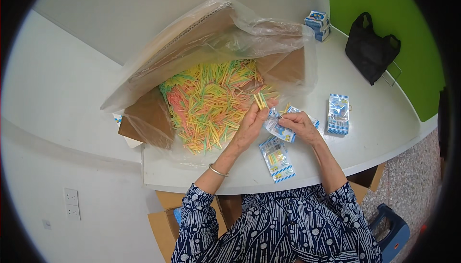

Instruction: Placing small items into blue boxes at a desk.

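My left hand [251,124] pinches a few thin pastel sticks [260,101], which stand up between thumb and fingers. My right hand [300,125] grips a small blue-and-white plastic packet [280,129] by its upper edge, close beside the left fingers. Whether the packet's mouth is open cannot be made out. Below the hands lies another packet [277,160] with colored sticks showing through its window. Part of a further packet [314,120] shows behind the right hand. To the left, a lined cardboard carton holds a heap of yellow, green and pink sticks [211,104].
Clear plastic lining [283,30] drapes over the carton's flaps [283,68]. A stack of packets [338,114] lies on the white table [367,140] at right. Two small boxes [317,24] and a black bag [372,49] are at the back. A blue stool [391,234] stands lower right.
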Available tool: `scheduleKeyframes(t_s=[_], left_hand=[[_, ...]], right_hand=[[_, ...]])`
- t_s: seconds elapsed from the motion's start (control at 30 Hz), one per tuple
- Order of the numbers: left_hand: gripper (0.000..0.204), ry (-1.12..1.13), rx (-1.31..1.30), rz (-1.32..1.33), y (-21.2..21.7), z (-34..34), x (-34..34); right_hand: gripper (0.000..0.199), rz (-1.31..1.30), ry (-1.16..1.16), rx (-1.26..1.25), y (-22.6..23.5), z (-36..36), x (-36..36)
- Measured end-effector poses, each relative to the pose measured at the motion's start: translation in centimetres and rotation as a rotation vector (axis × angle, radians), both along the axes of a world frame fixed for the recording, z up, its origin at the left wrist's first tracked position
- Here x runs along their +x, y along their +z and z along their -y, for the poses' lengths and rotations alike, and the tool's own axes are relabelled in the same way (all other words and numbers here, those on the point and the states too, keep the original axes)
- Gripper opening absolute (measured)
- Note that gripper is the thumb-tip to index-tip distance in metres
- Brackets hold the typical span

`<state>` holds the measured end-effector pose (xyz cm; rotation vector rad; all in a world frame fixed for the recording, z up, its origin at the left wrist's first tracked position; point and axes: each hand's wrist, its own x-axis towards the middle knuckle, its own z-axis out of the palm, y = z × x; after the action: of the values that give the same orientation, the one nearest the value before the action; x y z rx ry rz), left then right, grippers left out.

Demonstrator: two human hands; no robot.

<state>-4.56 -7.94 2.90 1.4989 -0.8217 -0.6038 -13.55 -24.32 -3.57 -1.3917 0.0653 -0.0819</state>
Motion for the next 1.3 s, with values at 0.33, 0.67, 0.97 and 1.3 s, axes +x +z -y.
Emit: scheduleKeyframes(t_s=[0.33,0.67,0.97,1.3], left_hand=[[0.035,0.189,0.075,0.143,1.5,-3.7,4.8],[0.017,0.214,0.689,1.474,-4.3,-3.9,6.4],[0.021,0.084,0.638,1.351,-5.7,-1.3,7.9],[0.023,0.369,0.481,0.929,-4.7,-2.3,10.2]], right_hand=[[0.022,0.083,-0.091,-0.027,-0.6,0.9,0.1],[0.021,0.091,-0.278,0.136,0.0,1.2,0.2],[0.024,0.094,-0.253,0.161,-0.4,1.2,0.2],[0.023,0.072,-0.247,0.141,0.1,0.3,0.5]])
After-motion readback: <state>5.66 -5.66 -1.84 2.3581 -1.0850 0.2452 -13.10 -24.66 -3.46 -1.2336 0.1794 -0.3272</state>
